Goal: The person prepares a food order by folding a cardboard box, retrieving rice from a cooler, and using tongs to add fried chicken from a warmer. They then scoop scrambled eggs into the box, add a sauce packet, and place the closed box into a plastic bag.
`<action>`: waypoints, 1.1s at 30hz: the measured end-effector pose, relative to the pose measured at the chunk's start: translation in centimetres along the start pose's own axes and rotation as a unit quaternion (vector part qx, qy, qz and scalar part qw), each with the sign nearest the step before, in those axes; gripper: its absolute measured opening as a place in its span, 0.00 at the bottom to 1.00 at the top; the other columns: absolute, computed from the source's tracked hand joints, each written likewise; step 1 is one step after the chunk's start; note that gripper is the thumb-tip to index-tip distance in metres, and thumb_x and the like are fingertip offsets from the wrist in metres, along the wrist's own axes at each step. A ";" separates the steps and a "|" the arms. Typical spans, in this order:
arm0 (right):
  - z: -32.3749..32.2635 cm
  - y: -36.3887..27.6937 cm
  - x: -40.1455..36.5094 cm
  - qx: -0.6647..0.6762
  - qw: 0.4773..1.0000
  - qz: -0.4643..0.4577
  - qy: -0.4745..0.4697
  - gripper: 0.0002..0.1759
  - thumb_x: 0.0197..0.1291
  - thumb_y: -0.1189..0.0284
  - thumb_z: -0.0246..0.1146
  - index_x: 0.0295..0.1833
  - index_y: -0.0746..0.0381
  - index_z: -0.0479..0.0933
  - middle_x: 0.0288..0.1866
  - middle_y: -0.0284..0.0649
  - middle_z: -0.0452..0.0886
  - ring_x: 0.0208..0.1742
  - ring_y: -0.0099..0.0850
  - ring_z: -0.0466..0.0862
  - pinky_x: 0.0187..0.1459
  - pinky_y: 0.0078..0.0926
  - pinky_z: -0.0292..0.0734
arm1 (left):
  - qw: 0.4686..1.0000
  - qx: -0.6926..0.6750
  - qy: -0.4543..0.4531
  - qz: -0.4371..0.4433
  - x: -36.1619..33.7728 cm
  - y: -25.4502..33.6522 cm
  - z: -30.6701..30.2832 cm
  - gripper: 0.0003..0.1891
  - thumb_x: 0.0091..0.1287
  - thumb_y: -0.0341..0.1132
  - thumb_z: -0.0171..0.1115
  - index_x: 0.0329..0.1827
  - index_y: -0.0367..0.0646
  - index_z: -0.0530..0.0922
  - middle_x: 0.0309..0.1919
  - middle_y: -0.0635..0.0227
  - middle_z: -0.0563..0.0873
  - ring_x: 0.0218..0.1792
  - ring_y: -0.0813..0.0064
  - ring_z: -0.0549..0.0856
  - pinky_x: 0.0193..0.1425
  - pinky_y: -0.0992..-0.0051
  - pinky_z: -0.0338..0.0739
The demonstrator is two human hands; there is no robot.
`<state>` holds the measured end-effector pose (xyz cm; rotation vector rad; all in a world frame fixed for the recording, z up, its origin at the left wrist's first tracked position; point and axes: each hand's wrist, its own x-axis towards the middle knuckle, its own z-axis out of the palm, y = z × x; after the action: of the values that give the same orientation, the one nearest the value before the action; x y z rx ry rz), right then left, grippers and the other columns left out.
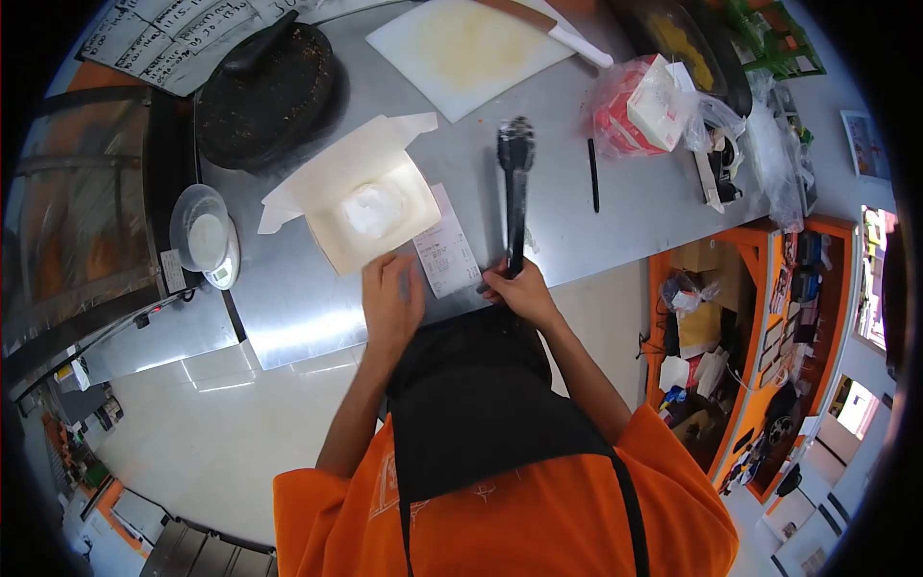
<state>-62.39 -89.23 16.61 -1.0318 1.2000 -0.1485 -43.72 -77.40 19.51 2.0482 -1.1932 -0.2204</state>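
My right hand [522, 291] is closed round the lower end of a pair of black tongs [516, 168], whose tips point away from me over the metal table. Just in front of the open cardboard box [338, 252], my left hand [392, 300] has its fingers stretched toward the box's near corner and holds nothing. Inside the box lies a small white item [373, 210], apparently in thin plastic or paper. A printed receipt [446, 252] rests flat between my two hands, partly beside the box.
A white cutting board [452, 58] with a knife [577, 43] sits at the back. On the left are a dark round pan [264, 101] and a clear tub [200, 229] on a small scale [224, 272]. A black pen [593, 175] and a red-white carton [639, 111] are on the right.
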 end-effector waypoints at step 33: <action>16.5 20.4 -21.9 0.389 0.888 -0.009 0.244 0.23 0.53 0.78 0.53 0.58 0.63 0.63 0.29 0.39 0.70 0.23 0.27 0.70 0.24 0.27 0.67 | 0.957 0.061 0.264 -0.104 -8.0 -23.8 -37.3 0.20 0.72 0.37 0.43 0.59 0.33 0.75 0.57 0.57 0.79 0.55 0.68 0.79 0.55 0.70 0.74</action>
<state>-66.20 -55.24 16.90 -0.2882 1.3954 -0.8755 -13.92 -44.90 28.29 2.1497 -0.6759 0.2974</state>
